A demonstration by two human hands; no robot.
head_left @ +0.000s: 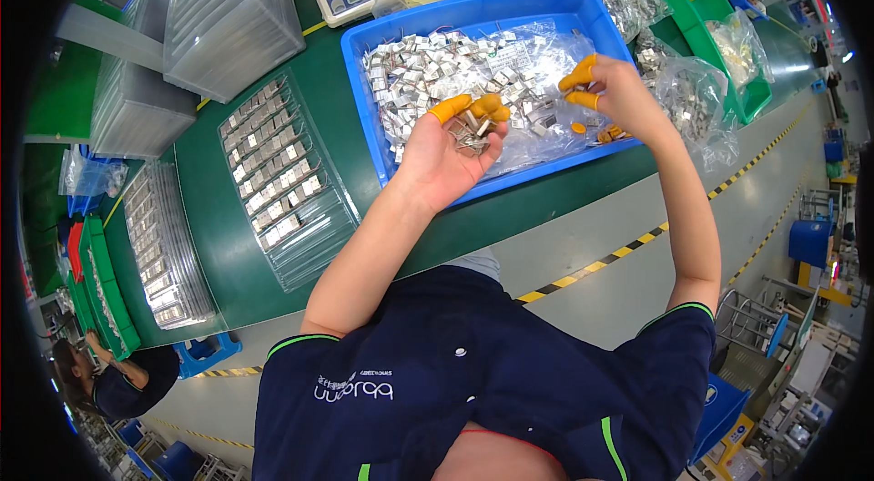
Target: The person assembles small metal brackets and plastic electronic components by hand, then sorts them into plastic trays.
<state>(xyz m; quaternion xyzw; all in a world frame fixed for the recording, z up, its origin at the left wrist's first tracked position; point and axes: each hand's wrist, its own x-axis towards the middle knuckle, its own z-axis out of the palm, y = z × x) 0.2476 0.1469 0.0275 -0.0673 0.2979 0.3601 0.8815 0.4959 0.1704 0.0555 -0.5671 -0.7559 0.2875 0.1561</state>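
palm upturned: left grip (442, 159) loosely cupping metal parts (471, 136) | right grip (619, 91) slightly parted, contents unclear

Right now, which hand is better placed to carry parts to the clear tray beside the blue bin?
Probably the left hand: it cups several metal parts and is nearer the tray than the right hand.

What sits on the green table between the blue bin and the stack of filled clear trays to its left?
In the head view, a clear plastic tray, partly filled with small silvery parts.
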